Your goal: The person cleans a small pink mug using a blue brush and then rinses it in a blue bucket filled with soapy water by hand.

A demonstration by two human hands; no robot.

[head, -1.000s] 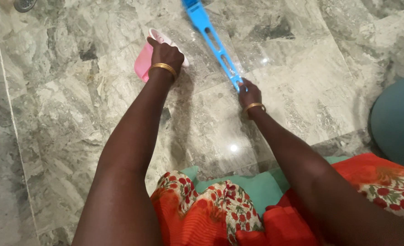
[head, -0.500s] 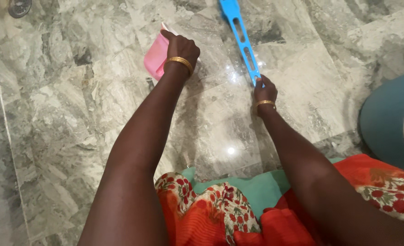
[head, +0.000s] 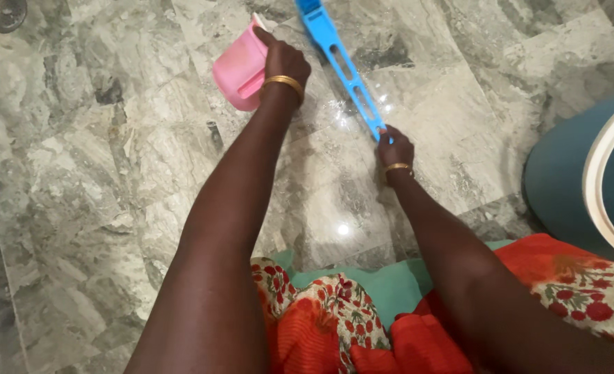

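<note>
Two bare arms reach forward over a grey marble floor [head: 99, 180], each wrist ringed by a gold bangle. The left hand [head: 285, 64] is clenched on a pink plastic mug [head: 240, 68], its grip closed over the mug's near side, with the forefinger stretched along the rim. The mug is tilted, its mouth turned away from the person, up near the far edge of the floor as the view shows it. The right hand [head: 394, 147] pinches the near end of a blue plastic handle [head: 341, 66], long and flat with slots cut through it; the fingers are closed round its tip. The handle runs slantwise away from that hand toward the far edge, where its upper end leaves the view, so what it carries there cannot be told. It lies just beside the mug, to the mug's right, and whether the two touch cannot be made out. The floor between the hands shines wet. A round metal drain [head: 7, 12] sits in the far left corner. At the right edge stands a teal bucket [head: 563, 187] with a white handle [head: 601, 180]. Orange flowered cloth [head: 335, 325] covers the person's lap at the near edge.
</note>
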